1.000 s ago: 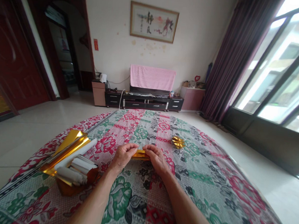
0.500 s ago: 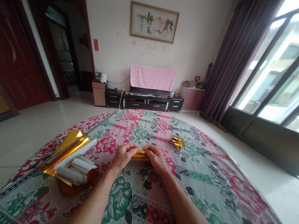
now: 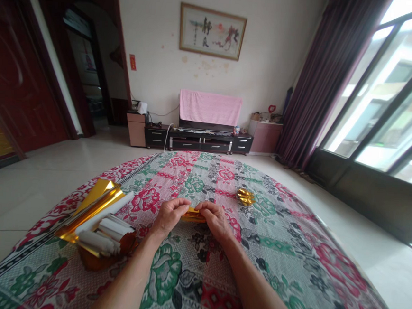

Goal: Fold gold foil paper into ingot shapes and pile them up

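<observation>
Between my two hands is a narrow folded strip of gold foil paper (image 3: pixel 192 215), held just over the patterned tablecloth. My left hand (image 3: pixel 170 214) pinches its left end between thumb and fingers. At the other end, my right hand (image 3: pixel 215 219) grips the strip, its fingertips bent over the top edge. The fingers cover both ends of the strip. Beyond my right hand lies a folded gold foil piece (image 3: pixel 245 196) with several ridges. To the left, gold foil sheets (image 3: pixel 106 204) lean over a container holding rolled white-backed papers (image 3: pixel 105 234).
A floral tablecloth (image 3: pixel 168 270) in red, green and grey covers the round table. Across the tiled floor stands a low black cabinet (image 3: pixel 200 142) with a pink cloth (image 3: pixel 210 107) over what sits on it. A purple curtain (image 3: pixel 325 83) and large windows are on the right.
The fingertips of my right hand have shifted slightly left along the top of the gold strip. My left hand keeps its pinch, and the other things lie as before.
</observation>
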`<state>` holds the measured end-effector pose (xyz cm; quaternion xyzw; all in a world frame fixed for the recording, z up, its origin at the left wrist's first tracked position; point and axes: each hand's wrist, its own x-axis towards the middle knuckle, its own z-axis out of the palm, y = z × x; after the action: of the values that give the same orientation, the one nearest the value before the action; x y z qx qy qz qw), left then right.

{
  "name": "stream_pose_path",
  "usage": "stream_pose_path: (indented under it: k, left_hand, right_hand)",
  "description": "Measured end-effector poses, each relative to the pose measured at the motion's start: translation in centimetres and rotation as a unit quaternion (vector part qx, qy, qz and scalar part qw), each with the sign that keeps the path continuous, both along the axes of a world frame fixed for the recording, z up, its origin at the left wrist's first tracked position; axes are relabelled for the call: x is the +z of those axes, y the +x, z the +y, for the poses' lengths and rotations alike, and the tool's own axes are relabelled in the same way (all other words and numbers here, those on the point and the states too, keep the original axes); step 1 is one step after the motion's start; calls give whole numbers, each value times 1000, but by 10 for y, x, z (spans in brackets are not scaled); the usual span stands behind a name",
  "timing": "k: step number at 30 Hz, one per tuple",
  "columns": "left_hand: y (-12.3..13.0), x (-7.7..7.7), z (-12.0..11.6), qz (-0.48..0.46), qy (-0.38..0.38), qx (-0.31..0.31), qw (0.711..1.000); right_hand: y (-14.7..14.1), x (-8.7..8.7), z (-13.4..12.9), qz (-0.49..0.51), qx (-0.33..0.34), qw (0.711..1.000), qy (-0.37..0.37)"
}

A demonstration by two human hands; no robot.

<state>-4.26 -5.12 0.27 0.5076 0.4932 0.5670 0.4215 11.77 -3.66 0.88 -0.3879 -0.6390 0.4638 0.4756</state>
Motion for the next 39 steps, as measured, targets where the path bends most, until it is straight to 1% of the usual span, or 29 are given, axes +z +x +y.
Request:
stream_pose_path:
  k: [4,9,17,26,36,39]
  left_hand:
    - [0,2,-1,-2,-3,3,1000]
    - [1,3,-1,-2,-8,6,1000]
    - [1,4,-1,0,-10,8,1000]
    - [2,6,-2,5,-11,9,1000]
    - [1,5,-2,4,-11,-6,1000]
    - [0,4,-2,3,-22,-21,1000]
  right_hand:
    - [-1,-1,0,8,1,1000,-6]
    - [-2,-5,2,18,2,999,-35]
    - [-3,-8,4,31,13,998,-47]
    - [-3,-7,3,31,6,999,-39]
    - [-4,-7,3,33,6,999,-35]
    - [-4,-9,3,26,1,999,-26]
